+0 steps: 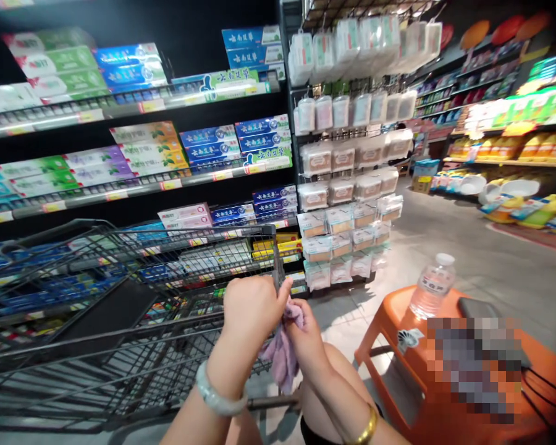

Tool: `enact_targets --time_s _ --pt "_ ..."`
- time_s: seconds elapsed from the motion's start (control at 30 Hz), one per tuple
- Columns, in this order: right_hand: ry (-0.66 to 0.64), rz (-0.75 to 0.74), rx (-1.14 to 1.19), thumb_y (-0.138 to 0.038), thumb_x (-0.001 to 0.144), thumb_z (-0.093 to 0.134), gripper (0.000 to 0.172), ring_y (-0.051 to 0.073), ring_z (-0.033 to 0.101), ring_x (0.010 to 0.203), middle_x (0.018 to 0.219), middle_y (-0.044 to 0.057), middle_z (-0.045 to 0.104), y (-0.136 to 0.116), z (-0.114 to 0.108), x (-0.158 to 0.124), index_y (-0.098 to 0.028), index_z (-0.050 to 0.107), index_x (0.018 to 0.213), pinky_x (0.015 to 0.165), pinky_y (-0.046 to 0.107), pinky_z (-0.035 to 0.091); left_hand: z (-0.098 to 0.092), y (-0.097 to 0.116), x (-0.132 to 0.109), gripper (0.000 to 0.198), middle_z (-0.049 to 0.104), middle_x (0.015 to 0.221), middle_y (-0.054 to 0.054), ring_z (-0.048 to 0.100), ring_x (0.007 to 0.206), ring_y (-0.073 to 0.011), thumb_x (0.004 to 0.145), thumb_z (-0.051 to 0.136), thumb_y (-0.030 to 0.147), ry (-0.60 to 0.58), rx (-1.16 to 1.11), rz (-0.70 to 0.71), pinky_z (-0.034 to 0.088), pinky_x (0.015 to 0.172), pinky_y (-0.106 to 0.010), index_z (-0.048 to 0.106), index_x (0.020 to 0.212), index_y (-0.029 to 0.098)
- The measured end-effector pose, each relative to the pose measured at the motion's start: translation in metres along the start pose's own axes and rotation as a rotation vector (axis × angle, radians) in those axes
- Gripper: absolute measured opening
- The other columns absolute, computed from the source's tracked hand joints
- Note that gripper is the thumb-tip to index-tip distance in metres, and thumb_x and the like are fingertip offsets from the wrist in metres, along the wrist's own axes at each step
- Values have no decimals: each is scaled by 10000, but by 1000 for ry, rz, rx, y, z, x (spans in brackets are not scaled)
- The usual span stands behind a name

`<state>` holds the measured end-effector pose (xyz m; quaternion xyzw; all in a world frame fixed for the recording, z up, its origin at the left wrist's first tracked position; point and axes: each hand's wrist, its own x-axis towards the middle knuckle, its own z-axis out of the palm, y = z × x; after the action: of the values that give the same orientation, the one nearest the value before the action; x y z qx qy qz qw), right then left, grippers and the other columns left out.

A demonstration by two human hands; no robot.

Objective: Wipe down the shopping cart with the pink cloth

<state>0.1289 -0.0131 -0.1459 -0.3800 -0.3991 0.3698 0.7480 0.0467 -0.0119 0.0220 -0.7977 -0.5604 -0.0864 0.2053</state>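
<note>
My left hand (251, 303), a pale bangle on its wrist, is closed at the front corner of a black wire shopping cart (180, 327). The cart's corner post runs down into its grip between thumb and fist; the fingertips are hidden. Close beside it, lower right, my right hand (307, 330) pinches a bunched purple cloth (285, 358). Part of this cloth shows above the right fingers near the left thumb, and the rest hangs below both hands. A gold bangle circles the right wrist.
Shelves of toothpaste boxes (208, 148) rise behind the cart. Right of them hangs a rack of packaged goods (343, 161). An orange stool (375, 327) near my right knee bears a clear bottle (433, 287), a dark phone-like object (477, 307) and a blurred-out patch. Black cables trail off its right side.
</note>
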Motion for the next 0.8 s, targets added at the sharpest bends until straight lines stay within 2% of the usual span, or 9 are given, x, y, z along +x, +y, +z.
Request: enact_targets --time_s 0.1,0.2,0.33,0.43,0.5,0.57,0.67,0.73,0.8 --pt "-24 156 203 -279 759 697 193 151 607 743 843 -11 672 -18 6 4 -219 611 922 678 252 486 4 3 3 532 721 764 -149 710 732 -291 982 316 462 -85 14 7 448 593 -336 709 860 126" --pt "-10 176 299 -323 792 703 244 142 609 748 889 -10 676 -29 12 11 -232 594 991 687 251 489 7 -2 -1 468 712 783 -143 713 729 -291 988 278 335 -124 55 96 456 570 -327 689 920 120" --pt "35 99 213 -327 781 717 250 171 630 836 944 15 692 -12 14 6 -224 626 990 744 277 511 7 -7 -9 448 709 767 -129 714 706 -297 988 254 307 -121 80 101 469 568 -334 661 906 138" --pt "46 153 169 -335 782 716 214 179 633 826 884 9 695 0 13 0 -211 635 936 751 288 514 6 -7 -13 444 719 743 -122 719 699 -300 986 259 339 -134 52 22 475 578 -343 651 884 157" --pt "32 195 198 -348 799 711 226 182 637 838 888 10 697 -4 16 3 -211 624 956 774 300 516 5 -8 -15 447 726 743 -120 720 698 -304 985 253 342 -143 48 -6 475 578 -351 651 881 166" --pt "9 177 232 -358 817 703 260 185 641 874 943 19 699 -16 22 11 -216 613 1016 806 310 516 4 -10 -17 447 733 761 -119 720 706 -308 984 252 343 -155 53 2 475 579 -359 654 889 171" --pt "1 69 198 -365 825 695 291 180 635 903 994 22 692 -31 29 25 -228 612 1069 831 307 512 3 -12 -20 427 738 790 -115 719 719 -308 979 274 349 -171 54 19 473 582 -363 657 900 177" --pt "12 5 124 -361 805 709 286 180 627 910 986 17 688 -27 30 30 -228 631 1046 837 299 505 3 -13 -22 417 734 774 -110 717 709 -302 976 282 350 -170 45 7 470 579 -357 653 889 182" --pt "36 -2 64 -352 778 723 268 185 619 912 960 13 685 -13 26 30 -221 647 998 832 296 501 4 -13 -24 420 727 744 -108 715 692 -302 975 274 350 -155 32 -16 467 571 -358 646 870 187"
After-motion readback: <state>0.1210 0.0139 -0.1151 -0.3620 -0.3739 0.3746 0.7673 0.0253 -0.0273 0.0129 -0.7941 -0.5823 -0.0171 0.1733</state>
